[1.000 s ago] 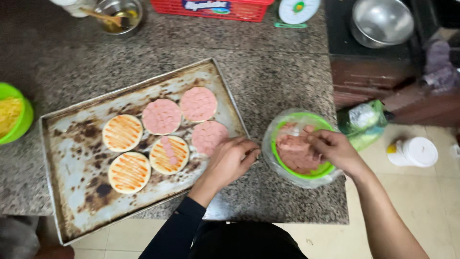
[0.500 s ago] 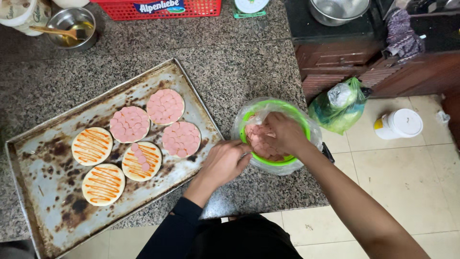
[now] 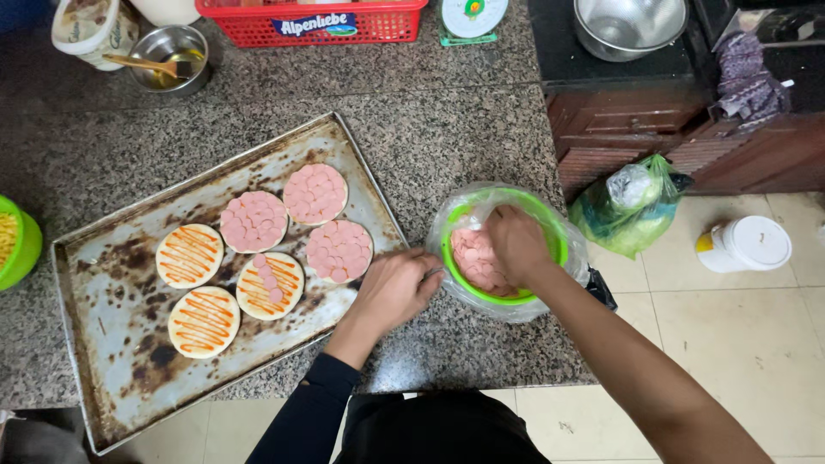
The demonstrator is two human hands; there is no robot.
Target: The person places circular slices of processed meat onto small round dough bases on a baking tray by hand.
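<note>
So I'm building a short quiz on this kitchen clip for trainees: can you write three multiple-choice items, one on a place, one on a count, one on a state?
1. Where is the right hand?
A. In the green bowl of pink sausage slices
B. On the red basket
C. Flat on the baking tray

2. How many dough rounds lie on the baking tray?
A. Four
B. Six
C. Eight

3. What is the state of the round nearest the left hand?
A. Bare dough
B. Sauce only
C. Fully covered with slices

Answers:
1. A: the fingers reach down into the bag-lined bowl, onto the slices.
2. B: three are fully covered, one partly covered, two show only sauce stripes.
3. C: the covered round by that hand shows slices edge to edge.
</note>
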